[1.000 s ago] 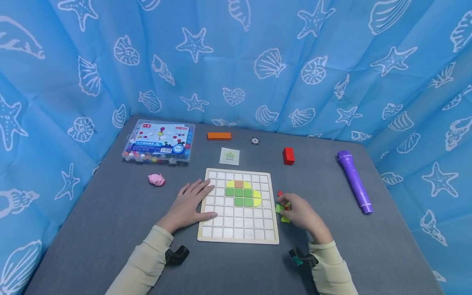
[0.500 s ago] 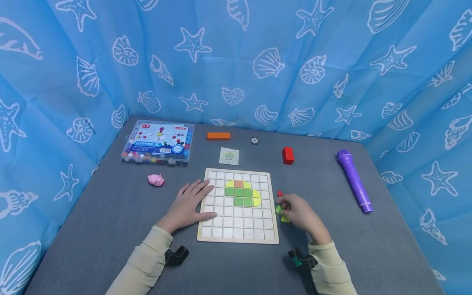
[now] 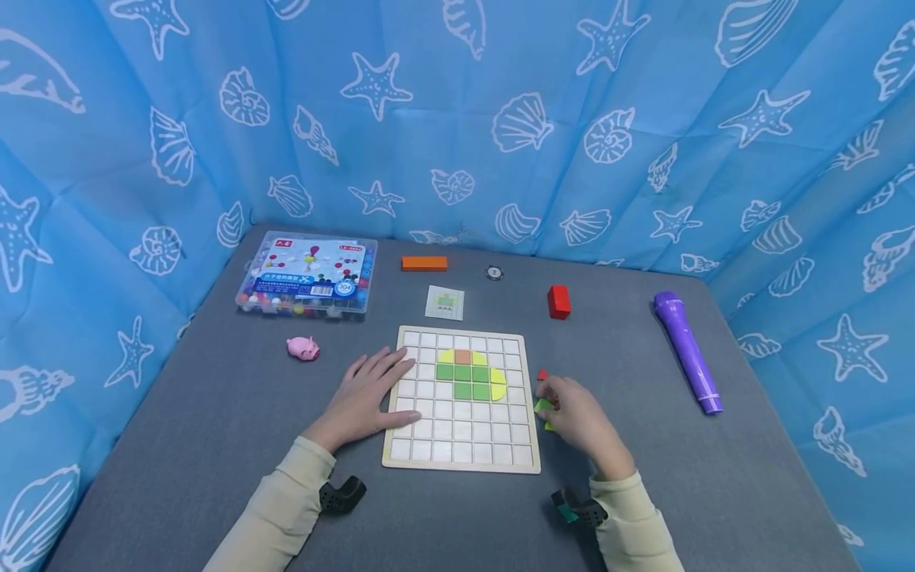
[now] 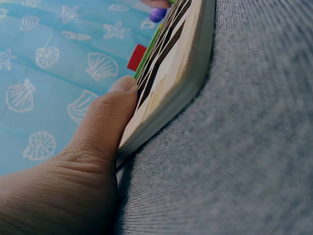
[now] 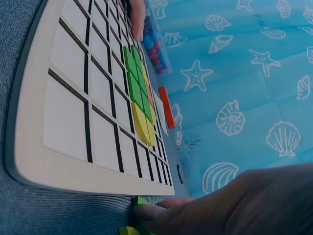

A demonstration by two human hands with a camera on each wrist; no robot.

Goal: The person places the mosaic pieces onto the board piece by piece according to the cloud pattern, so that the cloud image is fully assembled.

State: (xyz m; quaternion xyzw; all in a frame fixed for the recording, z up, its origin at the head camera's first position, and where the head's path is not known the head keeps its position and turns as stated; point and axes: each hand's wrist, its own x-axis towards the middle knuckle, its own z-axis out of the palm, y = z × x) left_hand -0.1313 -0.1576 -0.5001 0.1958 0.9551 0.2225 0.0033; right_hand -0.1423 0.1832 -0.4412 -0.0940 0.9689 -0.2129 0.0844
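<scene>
A wooden grid board (image 3: 462, 469) with white cells lies in the middle of the table. On it sit several green tiles (image 3: 463, 372), yellow rounded tiles (image 3: 497, 392) and one brown tile (image 3: 462, 357). My left hand (image 3: 363, 397) rests with spread fingers on the board's left edge, its thumb (image 4: 110, 112) along the frame. Beside the right edge, my right hand (image 3: 582, 413) pinches a loose green tile (image 5: 139, 200) between thumb and fingers. A yellow-green tile (image 5: 128, 230) lies under that hand, and a red triangle tile (image 3: 542, 374) shows just beyond its fingertips.
Behind the board lie a pattern card (image 3: 445, 303), an orange block (image 3: 424, 264), a round token (image 3: 494, 272) and a red block (image 3: 559, 303). A purple microphone (image 3: 688, 351) is at right. A pink pig (image 3: 303, 348) and a bead box (image 3: 307, 275) are at left.
The right hand stays by the loose tiles; its wrist shifts slightly left and it covers more of the yellow-green tile. The green tile in its fingers has changed its tilt. The left hand keeps still.
</scene>
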